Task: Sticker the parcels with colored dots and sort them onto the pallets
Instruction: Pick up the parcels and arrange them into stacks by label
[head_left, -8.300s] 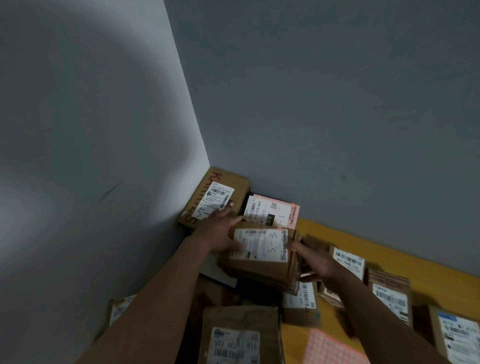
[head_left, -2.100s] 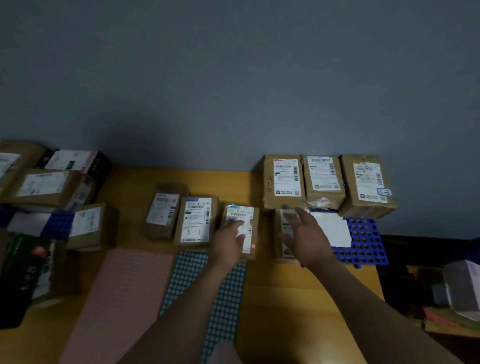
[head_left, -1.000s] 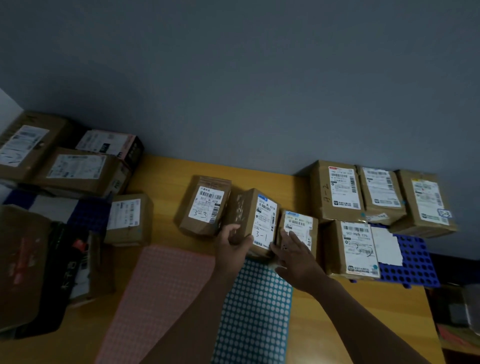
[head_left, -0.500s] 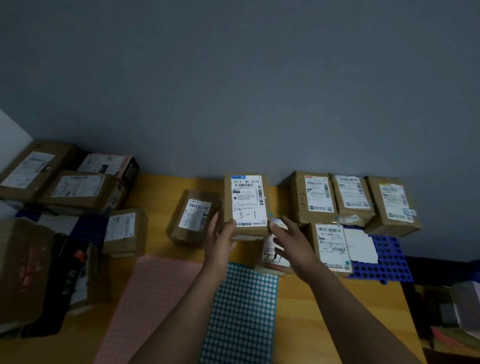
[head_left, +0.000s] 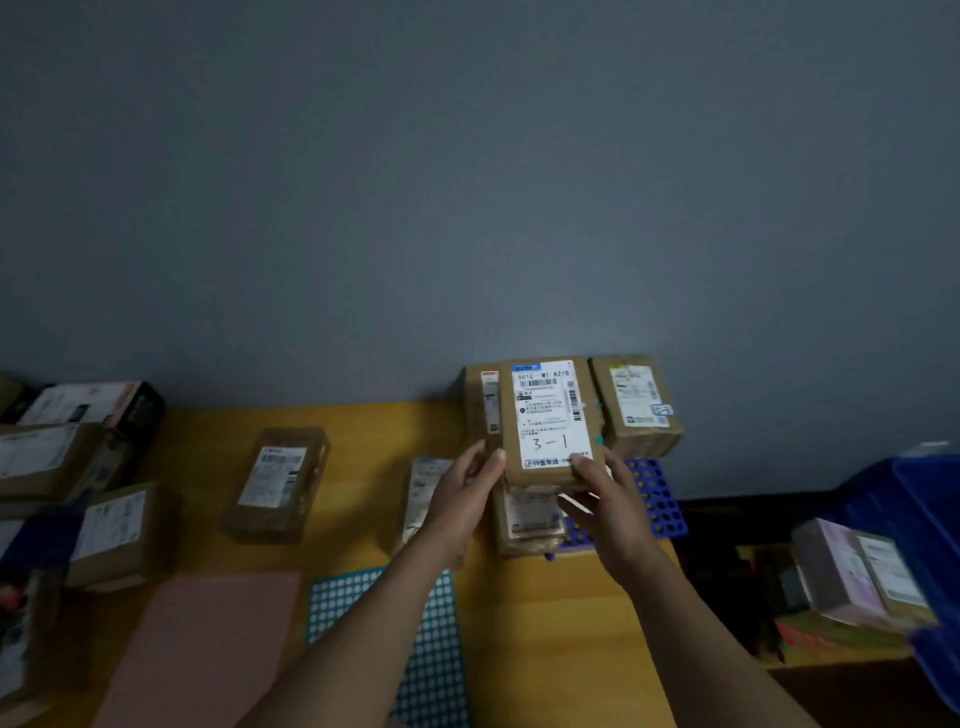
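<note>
**Parcel marked 3-1 held over the blue pallet**

Both hands grip the near end of the parcel marked 3-1 (head_left: 550, 415). The left hand (head_left: 467, 493) holds its near-left corner and the right hand (head_left: 608, 499) its near-right corner, each with the thumb on top. The parcel covers most of the far parcels on the blue pallet (head_left: 660, 509). Only a strip of one far parcel (head_left: 480, 405) shows to its left, and another parcel (head_left: 636, 405) shows to its right. Whether it rests on the parcels beneath or is held just above them cannot be told. A lower parcel (head_left: 530, 519) is partly hidden by the hands. The light is dim, so the small print on the labels is unreadable. The parcel pile (head_left: 62, 447) at far left is cut off by the frame edge.

The yellow tabletop (head_left: 363, 441) stands against a grey wall (head_left: 467, 182). On it lie a pink sheet (head_left: 208, 639) and a teal dot sheet (head_left: 436, 649), the latter crossed by the left forearm. A lone parcel (head_left: 280, 478) sits further left, and a small parcel (head_left: 423, 488) lies just beside the left hand. A blue bin (head_left: 924, 519) stands to the right.

Half a second ago the 3-1 parcel was over the tabletop, left of the pallet. It is now further right, above the pallet's parcels. The blue bin has also come into view.
</note>
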